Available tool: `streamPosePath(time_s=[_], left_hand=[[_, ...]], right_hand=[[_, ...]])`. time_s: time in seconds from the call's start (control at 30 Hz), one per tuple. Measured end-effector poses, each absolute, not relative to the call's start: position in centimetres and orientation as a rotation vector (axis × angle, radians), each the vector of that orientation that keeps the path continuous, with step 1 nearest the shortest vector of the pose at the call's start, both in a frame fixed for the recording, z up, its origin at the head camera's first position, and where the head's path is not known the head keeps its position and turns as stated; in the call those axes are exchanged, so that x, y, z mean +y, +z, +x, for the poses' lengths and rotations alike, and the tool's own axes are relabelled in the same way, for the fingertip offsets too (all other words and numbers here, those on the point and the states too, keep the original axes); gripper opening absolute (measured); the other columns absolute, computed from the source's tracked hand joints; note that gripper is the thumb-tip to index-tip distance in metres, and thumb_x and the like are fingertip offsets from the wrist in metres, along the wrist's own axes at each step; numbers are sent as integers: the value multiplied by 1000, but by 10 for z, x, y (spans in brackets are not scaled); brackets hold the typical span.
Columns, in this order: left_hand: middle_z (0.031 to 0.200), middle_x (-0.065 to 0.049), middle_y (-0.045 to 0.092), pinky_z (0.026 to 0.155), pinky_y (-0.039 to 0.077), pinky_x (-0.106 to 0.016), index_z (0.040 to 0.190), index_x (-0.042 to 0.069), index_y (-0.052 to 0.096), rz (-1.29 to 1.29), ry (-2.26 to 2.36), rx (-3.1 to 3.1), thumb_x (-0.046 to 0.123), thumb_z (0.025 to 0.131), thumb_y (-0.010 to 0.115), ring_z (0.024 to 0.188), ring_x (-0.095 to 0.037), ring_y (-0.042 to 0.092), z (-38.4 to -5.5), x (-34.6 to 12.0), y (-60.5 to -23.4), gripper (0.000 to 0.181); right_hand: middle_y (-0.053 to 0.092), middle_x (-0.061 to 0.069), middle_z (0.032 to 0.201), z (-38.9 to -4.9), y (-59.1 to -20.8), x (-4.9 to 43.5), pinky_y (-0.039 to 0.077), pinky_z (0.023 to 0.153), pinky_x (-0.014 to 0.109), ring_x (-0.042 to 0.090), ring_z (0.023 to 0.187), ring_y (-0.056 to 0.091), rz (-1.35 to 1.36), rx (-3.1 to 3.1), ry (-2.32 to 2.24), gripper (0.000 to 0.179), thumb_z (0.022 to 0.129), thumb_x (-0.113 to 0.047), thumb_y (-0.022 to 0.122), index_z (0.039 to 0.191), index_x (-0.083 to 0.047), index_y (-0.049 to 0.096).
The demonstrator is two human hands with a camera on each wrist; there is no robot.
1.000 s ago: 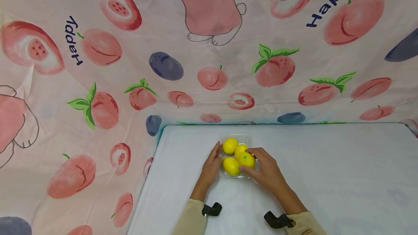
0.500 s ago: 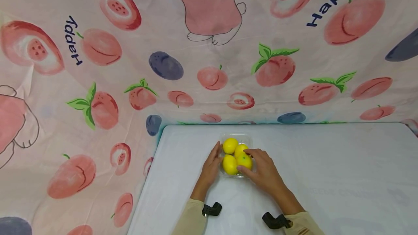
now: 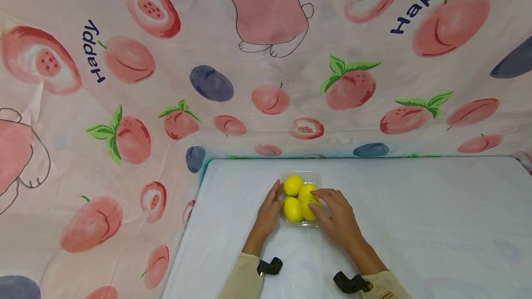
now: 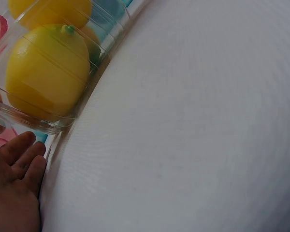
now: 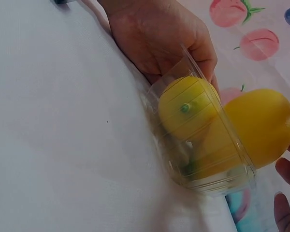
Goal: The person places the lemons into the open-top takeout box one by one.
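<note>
Several yellow lemons sit in a clear plastic tray [image 3: 301,224] on the white table. My left hand [image 3: 268,216] rests along the tray's left wall, fingers extended; its fingers also show in the left wrist view. Over the tray's right side, my right hand [image 3: 338,220] has its thumb touching the front right lemon [image 3: 307,211]. Its fingertips reach the lemon behind. In the right wrist view, an upper lemon [image 5: 268,128] stands above the tray's rim, with the right fingers [image 5: 289,174] loosely spread beside it. A lower lemon [image 5: 188,108] shows through the wall.
The white table [image 3: 424,225] extends to both sides of the tray. A pink fruit-printed cloth [image 3: 266,68] hangs behind and to the left. Each wrist wears a black camera mount [image 3: 270,266].
The right hand has shifted slightly left, bringing its lemon in beside the front left one. Its thumb has since moved up onto that lemon and the grip has loosened. The left hand stays put.
</note>
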State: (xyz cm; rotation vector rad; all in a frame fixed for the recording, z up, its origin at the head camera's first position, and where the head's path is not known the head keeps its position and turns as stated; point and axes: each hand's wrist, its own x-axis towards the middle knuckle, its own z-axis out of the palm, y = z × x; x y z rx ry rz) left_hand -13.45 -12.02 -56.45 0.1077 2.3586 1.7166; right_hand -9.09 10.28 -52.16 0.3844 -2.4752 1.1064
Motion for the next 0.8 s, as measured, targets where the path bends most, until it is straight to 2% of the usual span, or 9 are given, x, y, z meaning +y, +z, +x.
streamPosePath(time_s=[0.27,0.8], left_hand=[[164,6,37,128,22,-49,162,38,25,102,1712,2361,20,105,38,155,-20,32,-134,-119,-564,61],[164,4,38,128,21,-51,161,35,28,125,1747,2349,19,105,41,154,-22,32,-134,-120,-564,60]], right_hand=[[70,-1,116,-89,-524,102,55,98,44,18,113,62,366,-2492,1093,36,85,-26,83,118,-14,74],[71,0,115,-88,-527,102,56,97,45,19,112,62,371,-2510,1100,37,83,-28,85,116,-14,75]])
